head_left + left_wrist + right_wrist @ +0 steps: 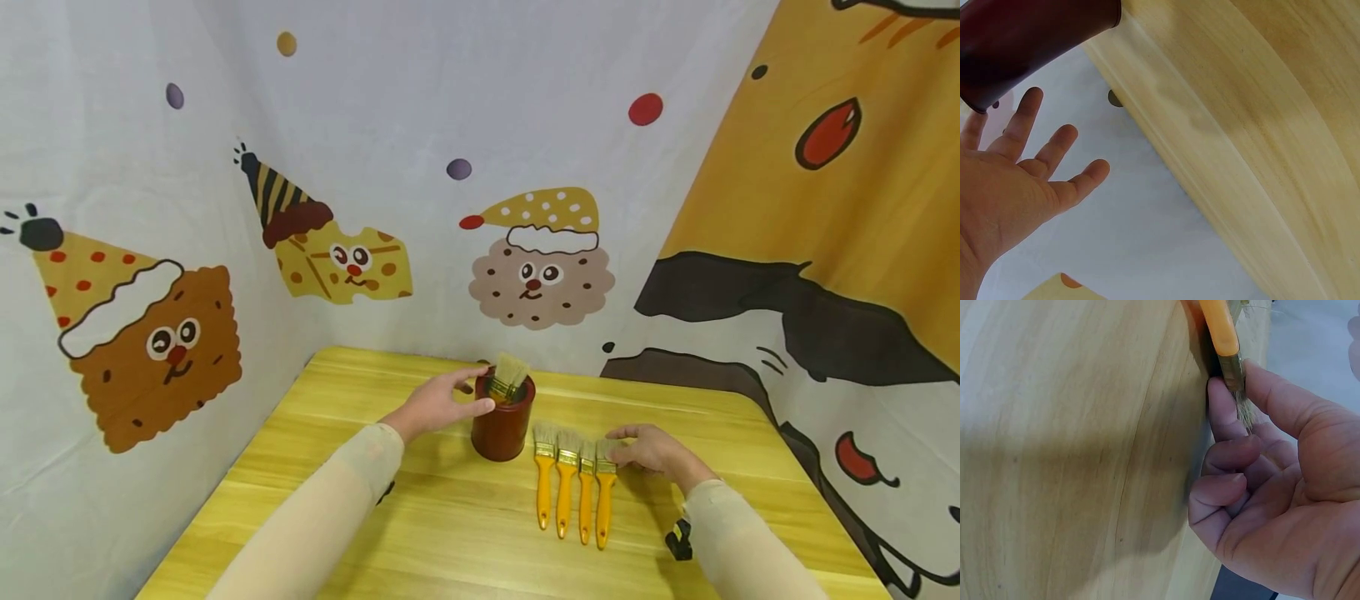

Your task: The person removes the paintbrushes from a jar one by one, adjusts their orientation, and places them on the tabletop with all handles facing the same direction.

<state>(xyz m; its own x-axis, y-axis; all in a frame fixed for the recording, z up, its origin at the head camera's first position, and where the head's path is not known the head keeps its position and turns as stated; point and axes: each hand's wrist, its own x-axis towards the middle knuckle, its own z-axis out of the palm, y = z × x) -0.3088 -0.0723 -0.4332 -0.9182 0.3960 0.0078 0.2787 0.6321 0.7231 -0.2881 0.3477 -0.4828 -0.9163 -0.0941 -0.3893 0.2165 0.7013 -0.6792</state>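
A dark red-brown cylindrical pot (498, 435) stands upright on the table, and a paintbrush (510, 375) sits in it with its pale bristles up. My left hand (442, 404) is at the pot's left side, thumb and fingers spread about its rim; the left wrist view shows the other fingers apart and loose. To the right of the pot, several yellow-handled paintbrushes (566, 496) lie in a row, bristles away from me. With thumb and forefinger my right hand (654, 450) pinches the rightmost paintbrush (603, 510) near its metal band and bristles.
A small black-and-yellow object (679, 540) lies by my right forearm. Part of another dark object (386, 492) shows beside my left sleeve. The wooden table (450, 542) backs onto a cloth (420, 108) printed with cartoons.
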